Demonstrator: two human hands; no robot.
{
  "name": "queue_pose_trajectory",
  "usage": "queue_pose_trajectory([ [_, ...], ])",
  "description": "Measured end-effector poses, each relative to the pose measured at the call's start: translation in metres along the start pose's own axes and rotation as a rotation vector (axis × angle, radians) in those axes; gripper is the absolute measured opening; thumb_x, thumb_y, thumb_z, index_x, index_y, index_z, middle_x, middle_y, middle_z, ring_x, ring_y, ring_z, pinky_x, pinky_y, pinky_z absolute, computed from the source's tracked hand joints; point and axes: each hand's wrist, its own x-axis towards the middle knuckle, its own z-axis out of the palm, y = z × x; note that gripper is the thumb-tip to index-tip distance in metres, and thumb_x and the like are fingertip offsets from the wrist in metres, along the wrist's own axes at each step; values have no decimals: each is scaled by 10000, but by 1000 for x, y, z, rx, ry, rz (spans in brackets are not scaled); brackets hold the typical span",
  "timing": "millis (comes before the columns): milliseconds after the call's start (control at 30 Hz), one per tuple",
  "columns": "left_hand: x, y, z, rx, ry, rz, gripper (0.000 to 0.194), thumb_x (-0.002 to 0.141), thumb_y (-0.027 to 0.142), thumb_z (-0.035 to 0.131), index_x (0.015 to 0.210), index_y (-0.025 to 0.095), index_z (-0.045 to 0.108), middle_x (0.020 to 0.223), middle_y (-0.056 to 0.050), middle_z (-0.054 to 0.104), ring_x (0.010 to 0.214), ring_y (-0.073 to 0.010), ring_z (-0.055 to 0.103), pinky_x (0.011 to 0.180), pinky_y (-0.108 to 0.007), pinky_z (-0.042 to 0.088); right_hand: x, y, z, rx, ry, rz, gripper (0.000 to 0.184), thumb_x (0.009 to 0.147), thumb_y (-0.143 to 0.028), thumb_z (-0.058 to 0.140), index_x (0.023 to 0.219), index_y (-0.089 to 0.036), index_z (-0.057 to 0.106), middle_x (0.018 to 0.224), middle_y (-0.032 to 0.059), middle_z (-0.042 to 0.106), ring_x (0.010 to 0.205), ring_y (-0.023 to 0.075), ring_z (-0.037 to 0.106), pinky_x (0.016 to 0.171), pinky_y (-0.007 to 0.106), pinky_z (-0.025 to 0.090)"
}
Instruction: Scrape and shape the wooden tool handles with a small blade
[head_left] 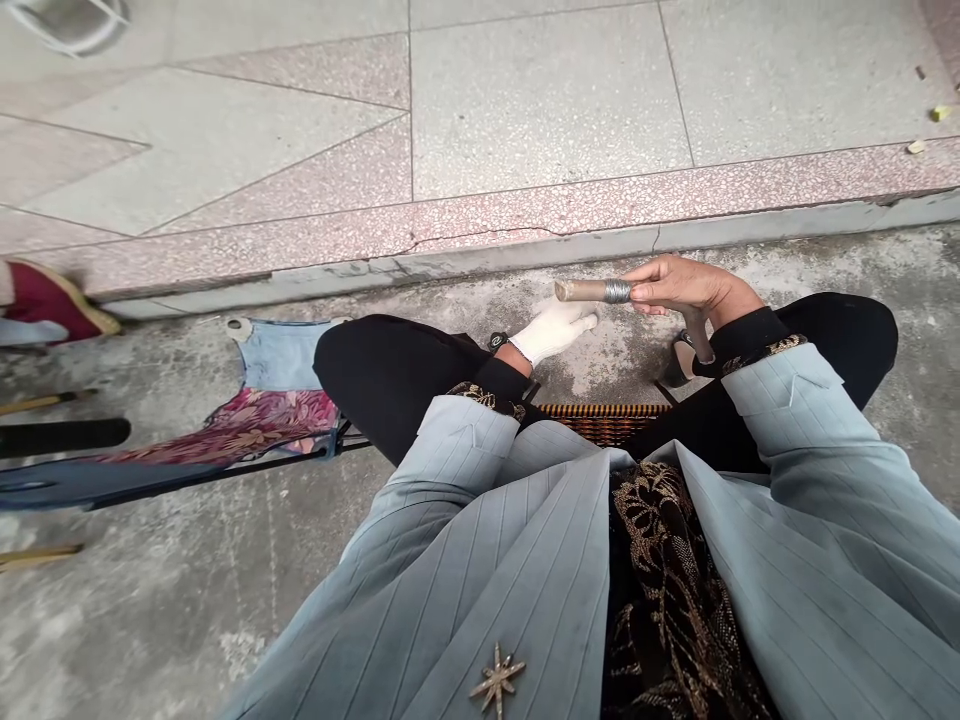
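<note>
I have the right hand (679, 287) just right of centre in the frame, bare, its thumb and fingers closed around a brownish rod (581, 290). The rod points left, its blunt end near the middle of the frame, and a band of silvery wire (617, 291) is wound round it right beside the fingertips. A grey-brown strip (699, 335) shows just below that hand; I can't tell from here whether it belongs to the rod.

The left hand (556, 332) wears a white glove and sits just below the rod's free end. One gloved digit points right, but the other fingers blend together, so I can't tell how far they are spread or whether they hold anything. Nor can I tell whether glove and rod touch. A black wristband (497, 342) circles the left wrist.

Between the dark-trousered knees, below the hands, I see a strip of woven seat (607, 422). A blue chair with a floral panel (277, 420) stretches across the left of the frame, with a dark red shoe (56, 300) above it at the left edge. Speckled tiles (540, 110) fill the top, ending in a cracked edge above rough concrete (180, 590).
</note>
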Motion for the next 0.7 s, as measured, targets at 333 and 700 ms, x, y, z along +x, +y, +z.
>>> queue_pose_trajectory([
  [333, -2, 13, -2, 491, -183, 62, 365, 1068, 363, 411, 1058, 179, 726, 990, -83, 756, 934, -224, 685, 796, -316, 450, 18, 1, 6, -676, 544, 375, 540, 958, -572, 659, 1284, -155, 764, 936, 113, 752, 829, 249, 642, 719, 332, 445],
  [700, -3, 14, -12, 470, -54, 29, 328, 1053, 345, 453, 1103, 198, 742, 1060, -75, 779, 957, -235, 703, 767, -323, 439, 13, 2, 12, -505, -398, 472, 647, 821, -644, 780, 1270, -179, 787, 653, 0, 640, 558, 123, 503, 603, 286, 405],
])
